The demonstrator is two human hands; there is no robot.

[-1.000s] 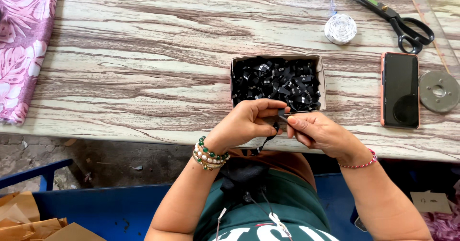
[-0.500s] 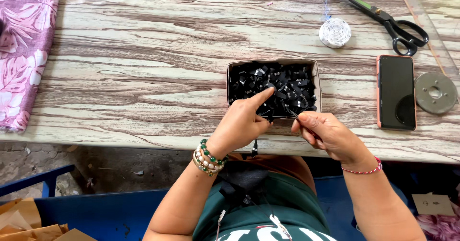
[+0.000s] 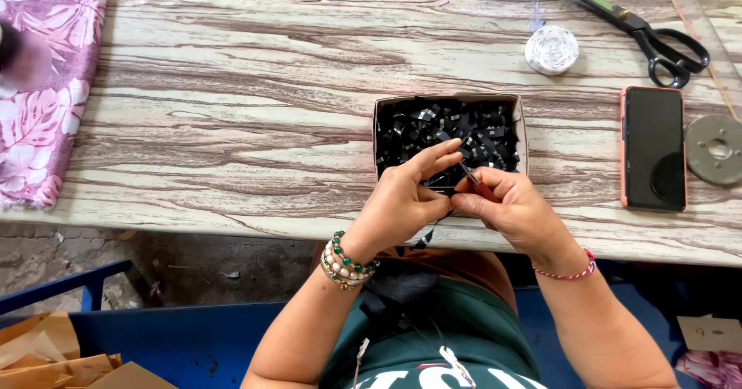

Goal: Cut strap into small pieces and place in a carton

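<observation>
Wood-grain laminate is covering the bench [image 3: 232, 87], which is running across the whole view, with a pink floral cloth [image 3: 42, 87] lying over its left end. Below the near edge, blue framing and brown paper are showing on the floor.

On the right, a phone [image 3: 653, 148] in an orange case is lying face up, black scissors [image 3: 641, 25] are resting behind it, a grey metal disc [image 3: 716, 149] is sitting just beside it, and a white spool [image 3: 552, 49] is standing near the scissors.

Near the front edge, a small open box [image 3: 522, 130] is sitting heaped nearly to its rim with small black parts [image 3: 440, 122], loose and tangled.

The left hand [image 3: 402, 203] is reaching over the box's near wall, index finger stretched out onto the parts, the other fingers curled; whether its grip is closing on anything cannot be told. The right hand [image 3: 514, 207] is hovering touching the left, its grip pressed together, pinching a thin dark pin [image 3: 468, 174] that is pointing toward the left fingertip.

Judging from this, the pin is looking likely to prick the left finger, being so close. The box is sitting by the bench edge and could be nudged off by either wrist, and parts could spill because the heap is so full.
</observation>
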